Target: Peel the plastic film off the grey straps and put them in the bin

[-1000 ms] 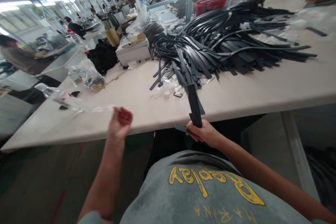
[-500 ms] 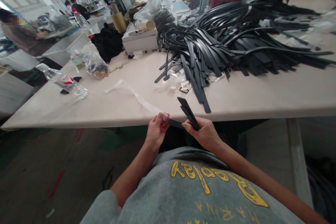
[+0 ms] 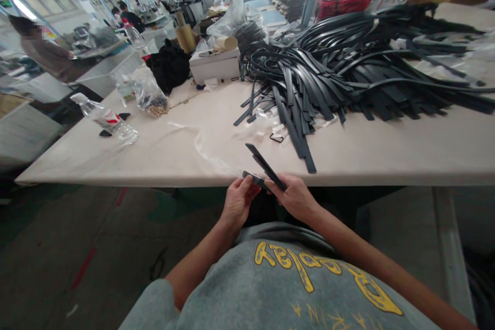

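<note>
In front of my body, just off the table's front edge, my left hand (image 3: 237,200) pinches the end of a short black strap (image 3: 254,179) between thumb and fingers. My right hand (image 3: 297,197) is closed round several black straps (image 3: 263,162), whose ends point up and to the left. The pinched strap runs across to the right hand's fingertips. A thin, see-through white strip (image 3: 203,150) lies on the tabletop, its near end by the left hand; whether they touch I cannot tell.
A large heap of black straps (image 3: 309,77) covers the back right of the table (image 3: 174,165). A black metal ring (image 3: 276,137) lies before it. To the left are a plastic bottle (image 3: 106,117), a bag of small brass-coloured parts (image 3: 150,98), a black cloth bundle (image 3: 169,67) and a white box (image 3: 214,66).
The white strip has left my left fingers and rests on the table. My left hand now grips the black strap's end. The right hand's straps lean further left.
</note>
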Demonstrator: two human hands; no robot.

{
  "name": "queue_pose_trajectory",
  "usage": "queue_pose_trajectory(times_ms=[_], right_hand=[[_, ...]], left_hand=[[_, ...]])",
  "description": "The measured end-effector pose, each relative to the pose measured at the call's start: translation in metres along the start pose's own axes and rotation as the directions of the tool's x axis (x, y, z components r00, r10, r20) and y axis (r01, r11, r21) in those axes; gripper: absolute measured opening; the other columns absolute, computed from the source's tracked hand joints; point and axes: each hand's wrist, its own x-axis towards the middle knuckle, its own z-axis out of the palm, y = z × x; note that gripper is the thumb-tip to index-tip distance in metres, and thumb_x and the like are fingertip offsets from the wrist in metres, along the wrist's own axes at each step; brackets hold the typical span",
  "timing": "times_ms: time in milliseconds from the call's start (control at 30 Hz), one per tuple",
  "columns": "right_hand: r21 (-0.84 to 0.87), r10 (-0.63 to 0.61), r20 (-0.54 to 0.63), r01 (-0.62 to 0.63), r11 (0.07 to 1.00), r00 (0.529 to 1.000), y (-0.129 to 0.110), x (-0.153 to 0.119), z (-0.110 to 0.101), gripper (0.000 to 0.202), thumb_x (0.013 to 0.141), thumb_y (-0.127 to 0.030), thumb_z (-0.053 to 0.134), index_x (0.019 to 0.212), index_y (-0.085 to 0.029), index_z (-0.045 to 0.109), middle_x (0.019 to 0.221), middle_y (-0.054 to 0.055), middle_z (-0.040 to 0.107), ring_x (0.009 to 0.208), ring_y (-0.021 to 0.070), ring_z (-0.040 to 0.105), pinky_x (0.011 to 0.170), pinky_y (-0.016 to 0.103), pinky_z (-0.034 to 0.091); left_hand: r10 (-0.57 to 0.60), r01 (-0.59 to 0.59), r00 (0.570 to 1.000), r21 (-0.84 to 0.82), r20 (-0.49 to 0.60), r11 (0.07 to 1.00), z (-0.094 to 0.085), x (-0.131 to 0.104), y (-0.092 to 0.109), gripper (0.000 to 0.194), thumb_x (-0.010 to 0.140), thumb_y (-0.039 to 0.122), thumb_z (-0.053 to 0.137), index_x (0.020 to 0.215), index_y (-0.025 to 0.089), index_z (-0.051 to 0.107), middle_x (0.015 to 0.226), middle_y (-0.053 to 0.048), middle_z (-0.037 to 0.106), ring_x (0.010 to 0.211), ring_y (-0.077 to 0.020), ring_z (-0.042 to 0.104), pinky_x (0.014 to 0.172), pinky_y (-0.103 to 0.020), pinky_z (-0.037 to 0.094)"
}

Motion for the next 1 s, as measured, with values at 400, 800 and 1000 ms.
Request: queue_pose_trajectory(times_ms=[400, 800, 1000], right_hand=[[-0.020, 0.157, 0.363, -0.161, 0.987, 0.918, -0.003, -0.002, -0.008, 0.048, 0.091, -0.058, 0.042, 0.075, -0.017, 0.063, 0.058, 0.001, 0.061, 0.046, 0.0133, 0.054, 0.046, 0.024, 0.039], [-0.050, 0.148, 0.387, -0.139, 0.989, 0.910, 0.007, -0.001, -0.001, 0.049, 0.090, -0.061, 0.042, 0.072, -0.020, 0.060, 0.060, 0.001, 0.064, 0.049, 0.0157, 0.058, 0.048, 0.025, 0.041], [-0.102, 0.195, 0.492, -0.166, 0.981, 0.848, 0.021, -0.008, -0.018, 0.049, 0.090, -0.060, 0.044, 0.070, -0.019, 0.062, 0.062, 0.004, 0.066, 0.055, 0.0178, 0.061, 0.051, 0.025, 0.043]], left_hand=[[-0.023, 0.024, 0.998, -0.002, 0.058, 1.000, -0.007, -0.015, -0.006, 0.030, 0.062, 0.032, 0.087, 0.080, 0.012, 0.074, 0.080, -0.005, 0.074, 0.074, -0.0144, 0.066, 0.075, -0.026, 0.052], [-0.083, 0.083, 0.996, 0.008, 0.044, 0.997, -0.017, -0.020, -0.017, 0.030, 0.066, 0.033, 0.085, 0.085, 0.012, 0.076, 0.088, -0.008, 0.074, 0.081, -0.0160, 0.065, 0.076, -0.026, 0.050], [-0.020, 0.018, 0.997, -0.032, -0.075, 0.999, -0.026, -0.021, -0.013, 0.034, 0.065, 0.037, 0.086, 0.089, 0.016, 0.076, 0.097, -0.007, 0.074, 0.086, -0.0149, 0.065, 0.074, -0.023, 0.048]])
